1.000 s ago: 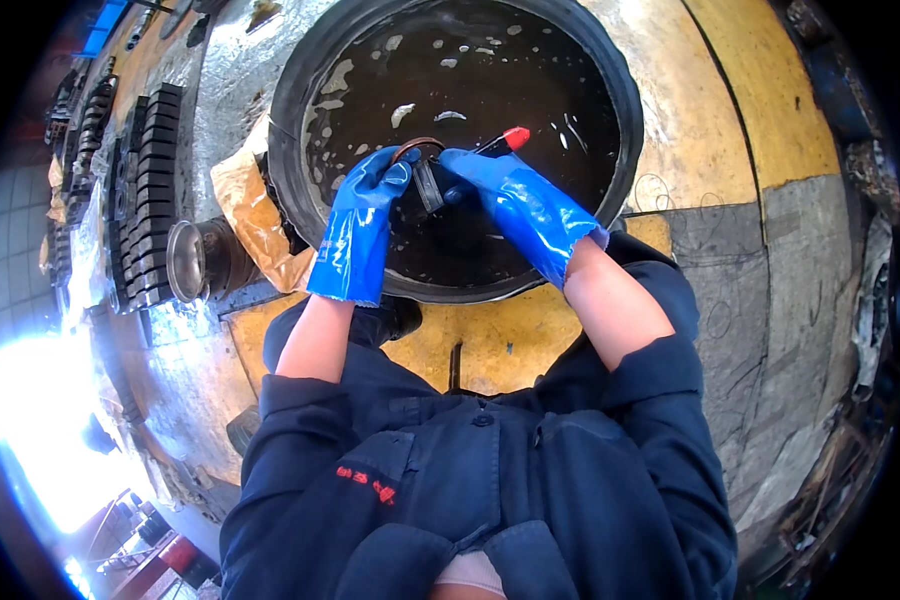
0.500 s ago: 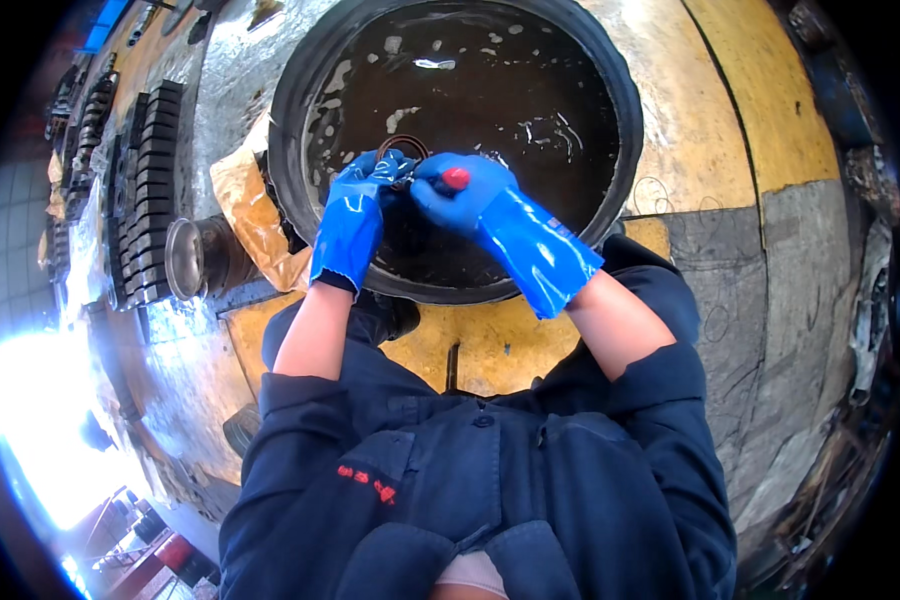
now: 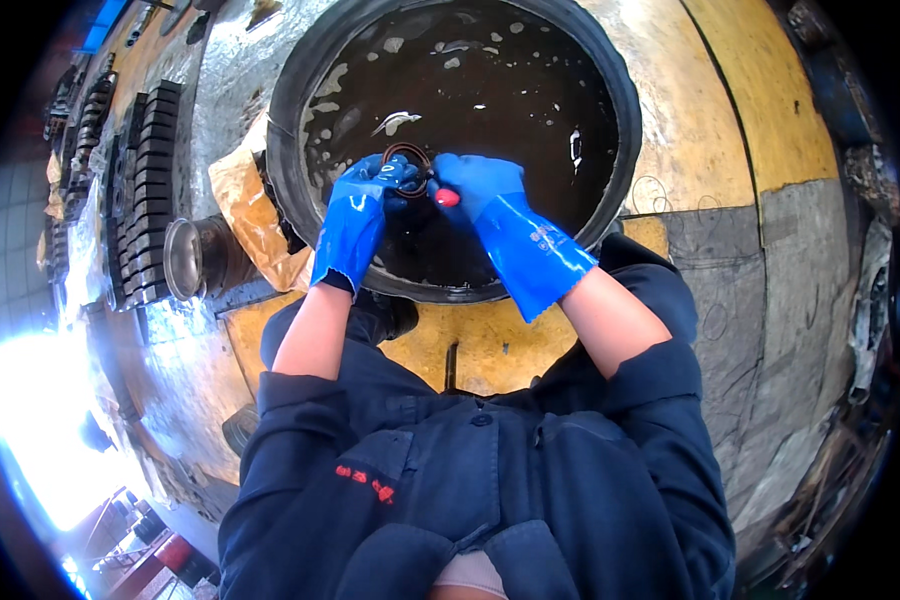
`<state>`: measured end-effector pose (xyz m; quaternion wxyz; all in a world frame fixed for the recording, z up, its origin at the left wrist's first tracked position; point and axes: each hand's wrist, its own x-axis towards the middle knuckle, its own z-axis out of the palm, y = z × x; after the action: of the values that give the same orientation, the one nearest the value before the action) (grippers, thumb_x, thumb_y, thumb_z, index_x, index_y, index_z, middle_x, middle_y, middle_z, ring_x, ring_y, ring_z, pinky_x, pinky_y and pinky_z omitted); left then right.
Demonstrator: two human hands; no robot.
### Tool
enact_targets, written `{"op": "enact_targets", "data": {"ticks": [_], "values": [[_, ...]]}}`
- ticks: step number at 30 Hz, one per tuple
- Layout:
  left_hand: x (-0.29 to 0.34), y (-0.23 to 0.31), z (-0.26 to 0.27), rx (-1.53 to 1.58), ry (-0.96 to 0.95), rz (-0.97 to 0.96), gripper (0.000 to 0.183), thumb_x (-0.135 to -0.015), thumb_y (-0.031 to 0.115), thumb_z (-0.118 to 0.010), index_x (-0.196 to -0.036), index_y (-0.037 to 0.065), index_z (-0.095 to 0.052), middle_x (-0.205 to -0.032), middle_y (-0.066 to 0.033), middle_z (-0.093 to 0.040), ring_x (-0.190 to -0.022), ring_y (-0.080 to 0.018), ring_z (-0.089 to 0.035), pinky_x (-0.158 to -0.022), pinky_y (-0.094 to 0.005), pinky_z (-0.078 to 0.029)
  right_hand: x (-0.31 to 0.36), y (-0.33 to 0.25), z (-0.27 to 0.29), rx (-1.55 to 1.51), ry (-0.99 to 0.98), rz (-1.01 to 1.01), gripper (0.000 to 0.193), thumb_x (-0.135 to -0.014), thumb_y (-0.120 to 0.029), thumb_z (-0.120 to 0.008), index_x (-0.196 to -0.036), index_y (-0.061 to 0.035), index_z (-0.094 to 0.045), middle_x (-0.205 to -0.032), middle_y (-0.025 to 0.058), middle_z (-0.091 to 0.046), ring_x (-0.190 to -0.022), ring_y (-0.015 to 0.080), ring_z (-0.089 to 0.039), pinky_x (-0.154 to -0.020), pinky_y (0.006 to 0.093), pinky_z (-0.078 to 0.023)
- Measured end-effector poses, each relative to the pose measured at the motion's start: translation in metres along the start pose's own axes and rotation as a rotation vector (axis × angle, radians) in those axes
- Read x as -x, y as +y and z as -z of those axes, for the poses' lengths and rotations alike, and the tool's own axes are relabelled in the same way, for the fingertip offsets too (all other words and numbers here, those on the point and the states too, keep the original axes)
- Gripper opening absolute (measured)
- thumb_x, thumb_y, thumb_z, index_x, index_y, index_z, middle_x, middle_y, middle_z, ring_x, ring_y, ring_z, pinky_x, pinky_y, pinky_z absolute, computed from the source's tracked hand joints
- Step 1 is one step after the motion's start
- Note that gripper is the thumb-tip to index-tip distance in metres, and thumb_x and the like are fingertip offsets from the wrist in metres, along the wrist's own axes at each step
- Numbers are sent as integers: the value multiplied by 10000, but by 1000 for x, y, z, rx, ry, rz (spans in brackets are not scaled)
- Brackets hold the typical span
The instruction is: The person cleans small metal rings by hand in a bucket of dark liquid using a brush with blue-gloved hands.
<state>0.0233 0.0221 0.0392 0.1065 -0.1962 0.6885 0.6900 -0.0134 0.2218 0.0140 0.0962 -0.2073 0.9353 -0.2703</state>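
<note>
Over a round black tub (image 3: 286, 130) of dark liquid, both my hands work in long blue rubber gloves. My left hand (image 3: 378, 178) is closed on a reddish-brown ring (image 3: 407, 147), seen partly behind the fingers. Close beside it, my right hand (image 3: 478, 185) grips a red-handled tool (image 3: 447, 198), only its rounded red end showing. The tool's working end is hidden between the hands, next to the ring. Pale foam patches and glints float on the liquid (image 3: 500, 90).
Left of the tub lie brown paper wrapping (image 3: 240, 195) and a metal cylinder (image 3: 185, 258). Farther left are rows of dark ribbed metal parts (image 3: 153, 190). Grey sheeting (image 3: 715, 260) covers the yellow floor at the right. Metal scrap (image 3: 850, 450) lines the far right.
My right hand has turned, and the tool's red end has shifted slightly down and left. More of the ring shows beside my left fingers. Ripples on the liquid have changed.
</note>
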Motion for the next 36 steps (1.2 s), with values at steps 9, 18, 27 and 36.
{"op": "enact_targets", "data": {"ticks": [9,18,27,36], "values": [[-4,-7,10,-60,37,11,392,-1109,341,-749,-1343,26,-764,-1169,-67,-828,-1033,-149,-762,-859,-283,-574,-5,18,34,-102,-199,-479,341,-1069,-460,-630,-1199,-210,-823,-1177,114,-838,-1130,377,-788,-1000,511,-618],[-2,-3,6,-98,-96,-30,375,-1107,281,-731,-1361,8,-769,-1160,-54,-816,-1022,-144,-743,-896,-304,-582,-9,13,14,-349,315,342,223,-1017,-388,-731,-1171,-240,-796,-1010,79,-803,-980,366,-775,-822,480,-629],[-5,-2,2,-278,-30,-154,452,-1082,307,-776,-1397,-16,-754,-1202,-75,-818,-1090,-153,-751,-912,-314,-590,-11,29,9,-755,-59,-439,418,-1016,-461,-719,-1142,-76,-822,-1053,145,-842,-992,312,-808,-921,428,-605],[-13,5,10,-135,91,-188,378,-1150,217,-685,-1444,-18,-719,-1363,-131,-802,-1261,-228,-750,-1127,-374,-551,-6,42,14,-847,-166,-461,484,-1002,-503,-760,-1126,-38,-820,-961,133,-820,-919,258,-774,-885,413,-586]]}}
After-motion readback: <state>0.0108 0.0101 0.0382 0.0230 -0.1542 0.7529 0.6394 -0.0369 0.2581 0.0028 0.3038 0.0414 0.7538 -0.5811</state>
